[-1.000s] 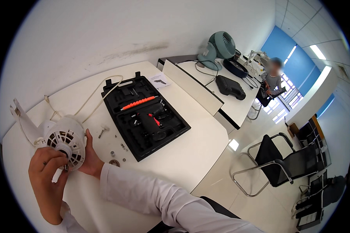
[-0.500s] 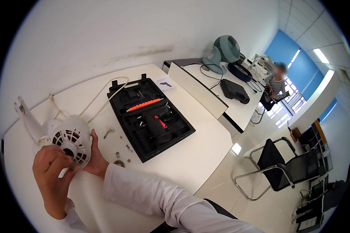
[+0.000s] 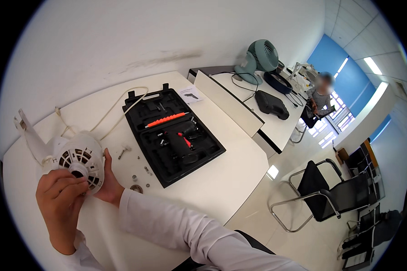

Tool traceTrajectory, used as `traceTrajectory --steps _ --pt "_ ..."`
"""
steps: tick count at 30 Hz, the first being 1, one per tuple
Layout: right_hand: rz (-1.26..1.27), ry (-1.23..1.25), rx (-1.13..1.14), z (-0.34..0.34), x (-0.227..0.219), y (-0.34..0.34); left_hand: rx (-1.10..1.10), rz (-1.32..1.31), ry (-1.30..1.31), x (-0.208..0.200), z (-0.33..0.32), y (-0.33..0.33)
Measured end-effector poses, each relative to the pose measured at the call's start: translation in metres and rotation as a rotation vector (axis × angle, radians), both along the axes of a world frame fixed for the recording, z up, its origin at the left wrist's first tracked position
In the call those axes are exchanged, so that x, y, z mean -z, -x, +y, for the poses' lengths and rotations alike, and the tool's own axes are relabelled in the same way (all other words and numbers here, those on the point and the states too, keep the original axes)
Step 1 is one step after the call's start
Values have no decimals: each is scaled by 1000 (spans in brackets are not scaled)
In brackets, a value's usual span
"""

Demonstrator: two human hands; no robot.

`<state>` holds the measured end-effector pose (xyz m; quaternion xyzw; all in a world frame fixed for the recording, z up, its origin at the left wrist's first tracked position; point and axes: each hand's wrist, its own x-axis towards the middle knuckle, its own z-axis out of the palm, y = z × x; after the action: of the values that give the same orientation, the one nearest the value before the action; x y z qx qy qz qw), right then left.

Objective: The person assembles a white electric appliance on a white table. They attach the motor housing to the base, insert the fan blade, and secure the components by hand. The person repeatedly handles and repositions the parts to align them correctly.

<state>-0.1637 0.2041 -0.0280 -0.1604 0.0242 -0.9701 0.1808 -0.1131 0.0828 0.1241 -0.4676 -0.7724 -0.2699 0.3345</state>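
Note:
The white motor housing of a fan [image 3: 95,158], with slots around a round hub, lies at the left of the table. My right hand [image 3: 109,184] grips its right side, thumb up along the rim and the other fingers hidden behind it. The fingertips of my left hand [image 3: 59,194] are pinched together at the front of the hub. Whatever they hold there is hidden. Attached to the housing, a white stand arm [image 3: 28,131] sticks up at the far left. Close to my right hand lie a bolt-like part [image 3: 123,152], a round metal cap [image 3: 136,189] and several small fasteners [image 3: 147,170].
An open black tool case [image 3: 176,165] holds an orange bit holder [image 3: 167,119] and a power screwdriver. A pale cord [image 3: 122,118] loops behind. Beyond are a leaflet [image 3: 190,95], another desk with a green fan [image 3: 262,56], a seated person [image 3: 320,99] and a black chair [image 3: 321,189].
My left fingertips have shifted up and across the hub, covering more of its front. My right hand keeps its hold on the housing. The whole view has moved slightly.

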Motion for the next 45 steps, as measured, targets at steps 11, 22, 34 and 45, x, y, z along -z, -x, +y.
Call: traceTrajectory --steps 11,22,34,45 --pt "-53 -13 16 -3 -4 -3 -38 -195 34 -14 -2 -14" --pt "-12 -13 20 -3 -5 -3 57 -128 -5 -5 -7 -3" --pt "90 -67 69 0 -3 -3 28 -92 23 -2 3 -7" --pt "-68 7 -24 -6 -7 -3 15 -188 -39 4 -3 -1"
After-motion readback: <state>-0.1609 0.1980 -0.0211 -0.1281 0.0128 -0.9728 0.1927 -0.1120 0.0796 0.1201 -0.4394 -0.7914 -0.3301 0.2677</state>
